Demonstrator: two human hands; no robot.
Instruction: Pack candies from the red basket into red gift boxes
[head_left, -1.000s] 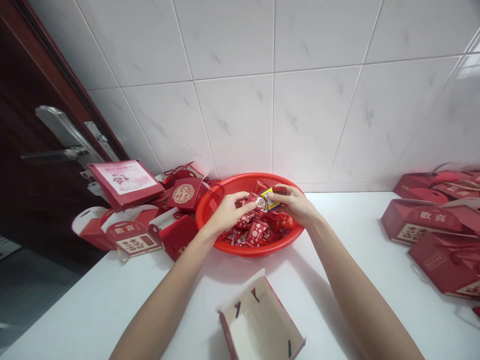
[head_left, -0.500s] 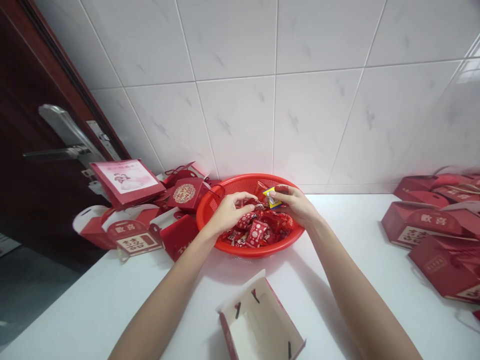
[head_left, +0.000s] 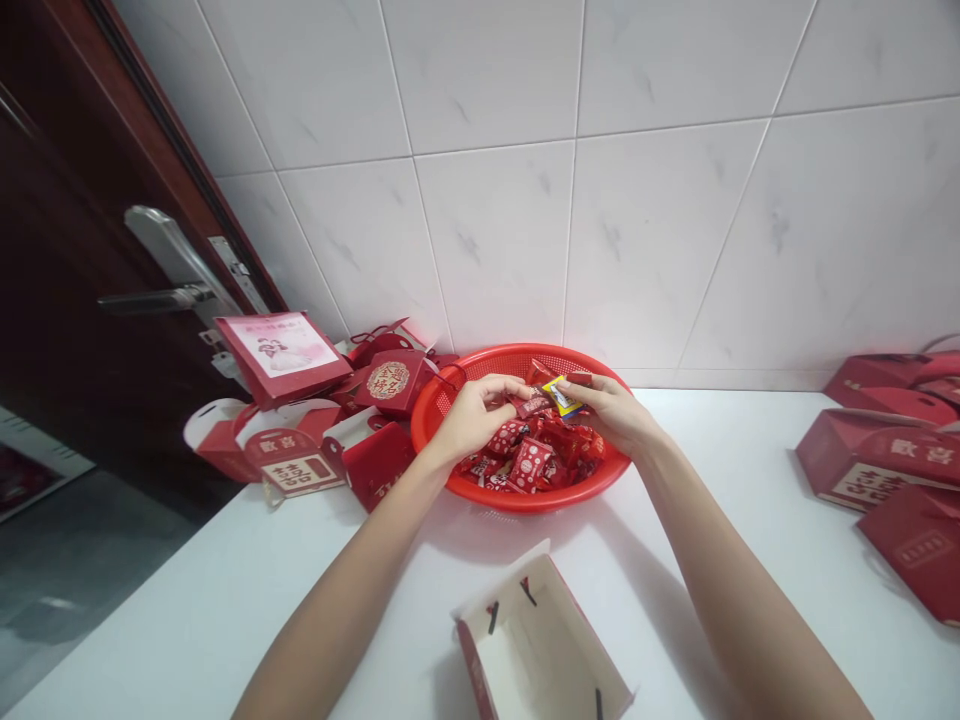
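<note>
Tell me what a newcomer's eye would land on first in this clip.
Probably the bright red basket against the tiled wall, heaped with red-wrapped sweets, with the left hand and right hand over it. The small yellow-and-blue packet at the right hand's fingertips stands out against all that red. Next would come the open, empty box on the white table in front of the basket.
</note>
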